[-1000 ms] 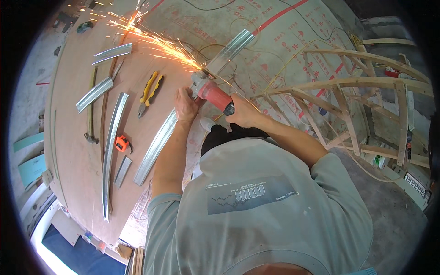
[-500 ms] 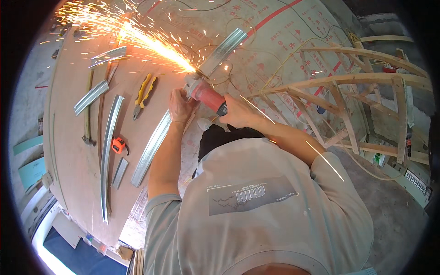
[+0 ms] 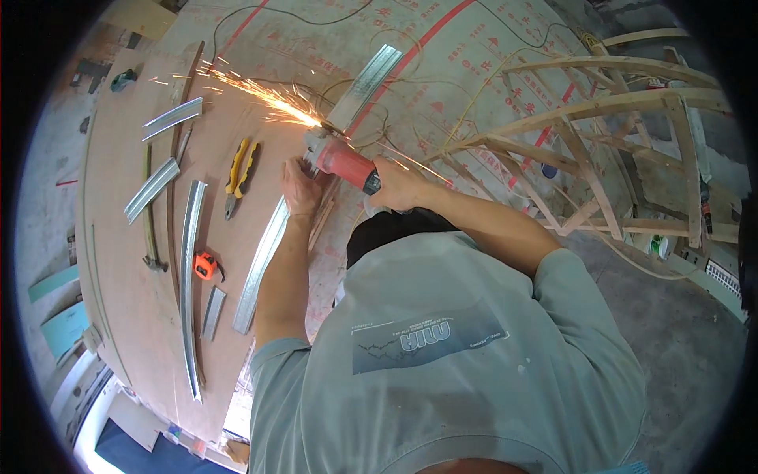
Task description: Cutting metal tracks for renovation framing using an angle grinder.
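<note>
My right hand (image 3: 395, 183) is closed around the back of a red angle grinder (image 3: 345, 166), whose disc throws orange sparks (image 3: 280, 104) toward the upper left. The disc is on a long silver metal channel (image 3: 264, 253), whose far end crosses above the grinder. My left hand (image 3: 302, 187) grips that channel beside the grinder head, at the plywood board's (image 3: 118, 276) right edge. Left of it on the board lie yellow-black pliers (image 3: 241, 170), an orange tape measure (image 3: 204, 265), a hammer (image 3: 154, 259) and several metal channel pieces (image 3: 191, 292).
A curved wooden frame (image 3: 584, 170) stands to the right. Cords (image 3: 300, 20) run over the floor covering (image 3: 450, 71) with red lines. Teal sheets (image 3: 61, 332) lie at the far left beyond the board.
The sparks flared into a wide spray half a second ago and are now smaller. My hands and the grinder appear slightly further left, and the view has shifted a little.
</note>
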Demonstrator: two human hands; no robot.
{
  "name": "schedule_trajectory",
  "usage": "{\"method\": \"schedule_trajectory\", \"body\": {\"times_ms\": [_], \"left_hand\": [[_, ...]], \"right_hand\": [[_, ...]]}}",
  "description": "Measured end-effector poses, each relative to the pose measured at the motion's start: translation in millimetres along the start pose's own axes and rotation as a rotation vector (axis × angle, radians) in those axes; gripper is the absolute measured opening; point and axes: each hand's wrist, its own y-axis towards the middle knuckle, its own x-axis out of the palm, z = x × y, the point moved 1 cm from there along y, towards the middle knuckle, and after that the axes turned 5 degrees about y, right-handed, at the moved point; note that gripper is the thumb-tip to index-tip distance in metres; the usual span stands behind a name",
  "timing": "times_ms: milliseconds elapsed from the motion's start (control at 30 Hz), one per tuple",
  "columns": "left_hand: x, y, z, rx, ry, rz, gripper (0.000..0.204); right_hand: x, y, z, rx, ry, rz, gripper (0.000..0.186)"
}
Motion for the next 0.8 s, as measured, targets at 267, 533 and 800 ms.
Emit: {"method": "schedule_trajectory", "body": {"times_ms": [267,533,800], "left_hand": [[1,0,-3,0.02,0.058,-0.011,0.051],[1,2,-1,-0.036,0.0,-0.038,0.051],[2,2,-2,0.004,0.002,-0.019,0.052]], "right_hand": [[0,-4,6,-0.084,-0.048,0.043,0.057],[1,-9,13,-0.025,-0.061,0.021,0.059],[2,-4,10,-0.063,-0.038,0.042,0.061]]}}
